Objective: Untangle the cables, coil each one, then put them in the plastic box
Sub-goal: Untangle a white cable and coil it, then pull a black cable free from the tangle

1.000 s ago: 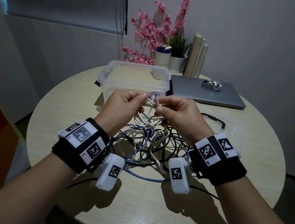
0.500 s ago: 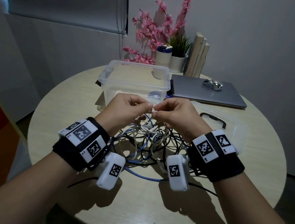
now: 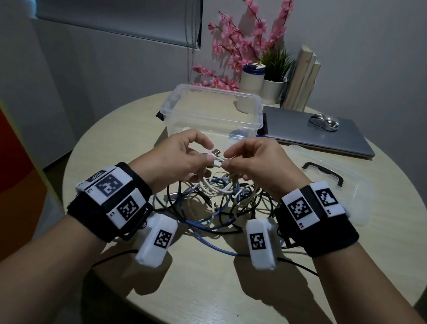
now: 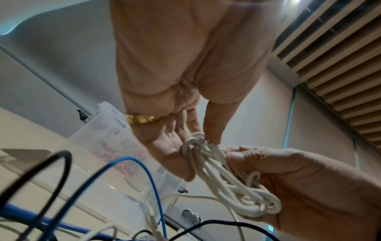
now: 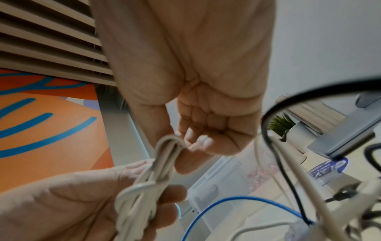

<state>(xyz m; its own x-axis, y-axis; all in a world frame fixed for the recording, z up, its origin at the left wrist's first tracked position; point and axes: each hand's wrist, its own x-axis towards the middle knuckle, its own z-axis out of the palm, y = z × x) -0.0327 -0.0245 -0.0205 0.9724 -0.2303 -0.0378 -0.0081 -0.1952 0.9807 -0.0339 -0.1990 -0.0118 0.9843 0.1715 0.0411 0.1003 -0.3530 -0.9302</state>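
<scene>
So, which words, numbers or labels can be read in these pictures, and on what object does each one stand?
No text can be read with certainty.
The blue sticker on the plastic box: printed letters, too blurred to read.
The square code markers on the wrist bands: tiny characters beside them, too small to read.

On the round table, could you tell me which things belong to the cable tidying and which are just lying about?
Job: white cable held by left hand and right hand; tangled cables; plastic box; box lid.
Lying about: laptop; mouse; flowers; potted plant; books.
</scene>
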